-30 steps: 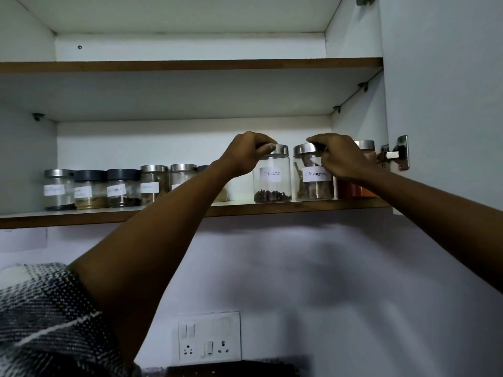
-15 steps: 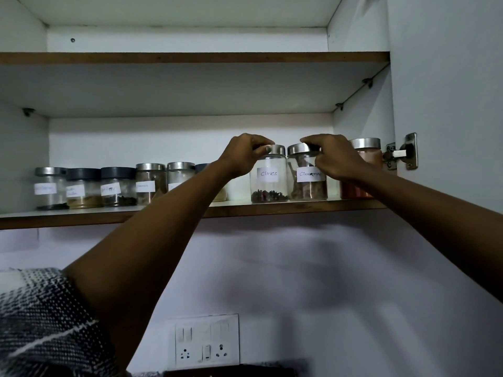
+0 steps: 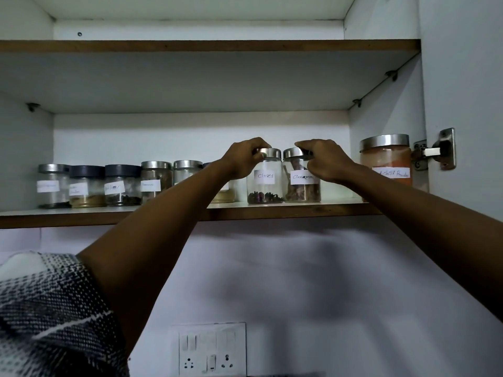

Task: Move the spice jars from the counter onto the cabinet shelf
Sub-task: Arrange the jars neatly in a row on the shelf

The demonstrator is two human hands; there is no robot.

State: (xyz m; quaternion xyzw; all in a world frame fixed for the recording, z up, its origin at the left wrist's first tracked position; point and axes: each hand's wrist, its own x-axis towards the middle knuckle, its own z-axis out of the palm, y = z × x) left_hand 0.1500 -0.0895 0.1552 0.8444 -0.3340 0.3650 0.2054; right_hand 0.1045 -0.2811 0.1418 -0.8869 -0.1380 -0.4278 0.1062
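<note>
Cabinet shelf (image 3: 272, 210), labelled glass jars (image 3: 264, 178) (steel-lidded)

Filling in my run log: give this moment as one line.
left hand grips Cloves jar lid | right hand grips Cinnamon jar lid | both jars upright on shelf

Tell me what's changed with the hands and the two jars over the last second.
Little changed. The left hand still grips the Cloves jar lid, the right hand the Cinnamon jar lid; the jars now stand closer together on the shelf.
</note>
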